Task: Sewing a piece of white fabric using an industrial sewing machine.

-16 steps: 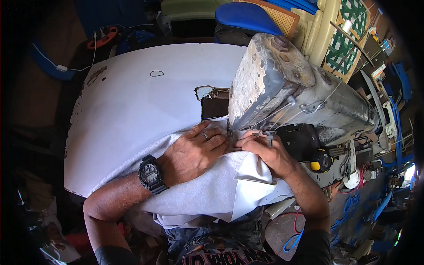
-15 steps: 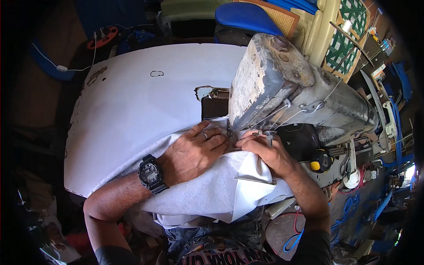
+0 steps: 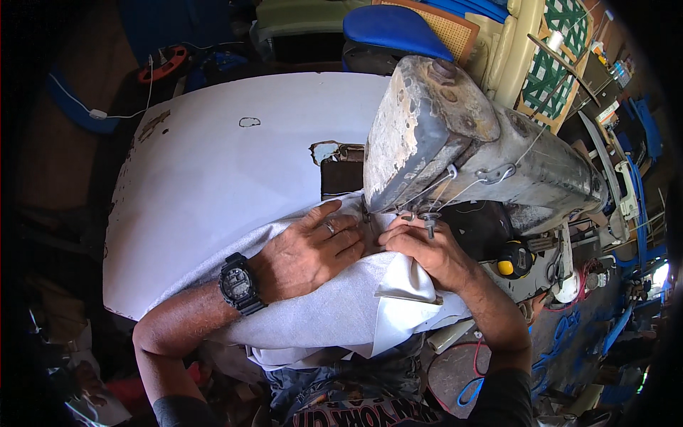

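A worn grey sewing machine (image 3: 491,135) stands over the white table, its needle area in front of my hands. Pale grey fabric with a white smooth underside (image 3: 313,320) lies bunched along the near table edge and runs up to the needle. My left hand (image 3: 313,245) lies flat on the fabric left of the needle, fingers stretched toward it. Just right of the needle, my right hand (image 3: 427,245) has its fingers closed on the fabric's edge; its fingertips are partly hidden under the machine head. A white thread (image 3: 469,186) runs along the machine's side.
The white table (image 3: 213,164) has chipped edges and a rectangular cutout (image 3: 341,176) beside the machine head. A yellow and black tape measure (image 3: 514,260) and scissors (image 3: 555,269) lie at the right. A blue padded seat (image 3: 395,30) stands behind.
The view has shifted slightly. My left hand's fingers have spread a little beside the needle, and the fold of fabric under my right hand has shifted slightly. Both hands stay on the fabric.
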Demonstrator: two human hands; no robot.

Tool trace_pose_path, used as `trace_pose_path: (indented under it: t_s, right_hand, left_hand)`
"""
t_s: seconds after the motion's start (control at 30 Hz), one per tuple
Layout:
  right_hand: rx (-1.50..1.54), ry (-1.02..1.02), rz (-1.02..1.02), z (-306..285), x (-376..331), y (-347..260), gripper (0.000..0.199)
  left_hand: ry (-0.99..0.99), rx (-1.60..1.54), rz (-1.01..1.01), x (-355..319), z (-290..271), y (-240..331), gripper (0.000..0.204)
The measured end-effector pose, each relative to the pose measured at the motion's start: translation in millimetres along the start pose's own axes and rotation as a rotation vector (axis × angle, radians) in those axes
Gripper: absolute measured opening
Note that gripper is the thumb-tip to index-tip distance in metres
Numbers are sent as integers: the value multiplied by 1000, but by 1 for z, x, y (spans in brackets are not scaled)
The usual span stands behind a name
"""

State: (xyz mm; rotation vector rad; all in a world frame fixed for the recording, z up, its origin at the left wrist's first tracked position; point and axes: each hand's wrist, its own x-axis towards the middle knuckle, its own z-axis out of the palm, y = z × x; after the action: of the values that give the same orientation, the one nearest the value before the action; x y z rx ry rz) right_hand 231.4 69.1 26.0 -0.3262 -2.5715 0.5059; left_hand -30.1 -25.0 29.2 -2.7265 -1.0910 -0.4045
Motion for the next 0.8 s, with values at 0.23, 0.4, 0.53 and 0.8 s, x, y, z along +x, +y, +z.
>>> trace_pose_path:
  t_s: [0.23, 0.4, 0.53, 0.8]
  right_hand:
    - [-18, -15, 16, 1, 0, 1, 30]
    - [-46, 2, 24, 5, -2, 4, 30]
    - [-86, 17, 18, 7, 2, 2, 30]
    - [-101, 48, -21, 6, -1, 1, 21]
  left_hand:
    - [-14, -15, -49, 0, 0, 3, 33]
    - [2, 11, -61, 0, 5, -4, 32]
    - [55, -42, -52, 0, 8, -15, 32]
    - [60, -130, 112, 3, 12, -47, 32]
